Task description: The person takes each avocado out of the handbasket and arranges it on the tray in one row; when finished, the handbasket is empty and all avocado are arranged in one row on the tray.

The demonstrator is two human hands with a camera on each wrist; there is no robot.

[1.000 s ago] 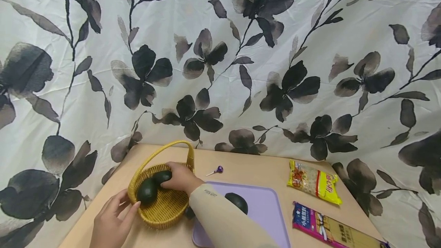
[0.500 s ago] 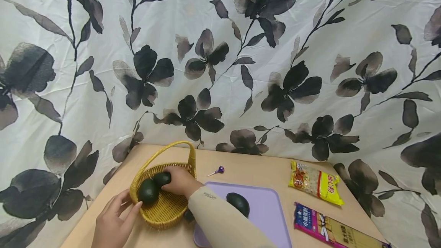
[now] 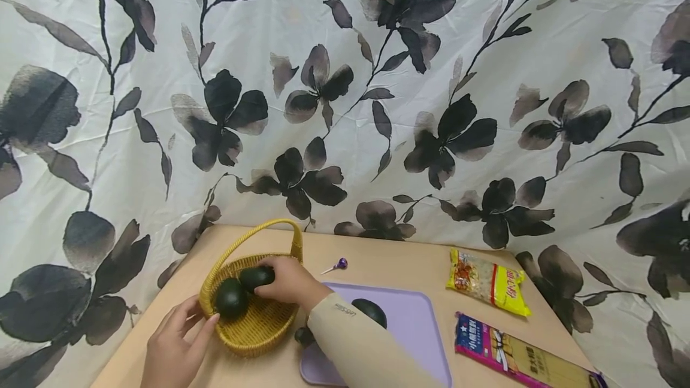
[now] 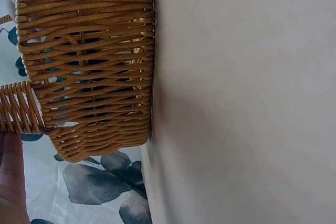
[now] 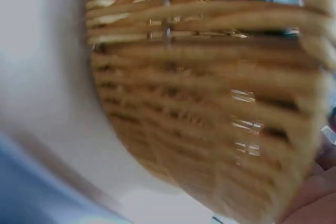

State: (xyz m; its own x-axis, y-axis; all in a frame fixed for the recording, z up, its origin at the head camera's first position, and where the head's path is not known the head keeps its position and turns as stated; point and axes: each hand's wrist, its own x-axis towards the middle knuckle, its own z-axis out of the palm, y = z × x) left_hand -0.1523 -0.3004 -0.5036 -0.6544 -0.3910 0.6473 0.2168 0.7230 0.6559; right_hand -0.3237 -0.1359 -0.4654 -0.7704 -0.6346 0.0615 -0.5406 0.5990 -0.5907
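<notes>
A yellow wicker basket [image 3: 269, 325] with a tall handle stands at the table's left side. My left hand [image 3: 178, 343] holds its near-left rim where the handle joins, thumb in front and fingers behind. In the left wrist view a finger touches the base of the basket's handle [image 4: 18, 109]. Reaching over the right rim, my right hand [image 3: 291, 283] grips a dark green avocado [image 3: 257, 279] inside the basket. Another avocado [image 3: 232, 299] lies beside it, against the left wall. In the right wrist view the woven side [image 5: 210, 129] hides the grip.
A lilac tray [image 3: 415, 316] lies right of the basket, with an avocado [image 3: 371, 312] on it. A small dark object [image 3: 304, 336] shows at its left edge, partly behind the sleeve. Beyond sit a purple lollipop [image 3: 340, 264], a yellow food bag [image 3: 487, 282] and a long noodle packet [image 3: 525, 352].
My right hand and forearm have shifted slightly right, still gripping the avocado. More of the small dark object at the tray's left edge shows. The left hand stays on the basket rim.
</notes>
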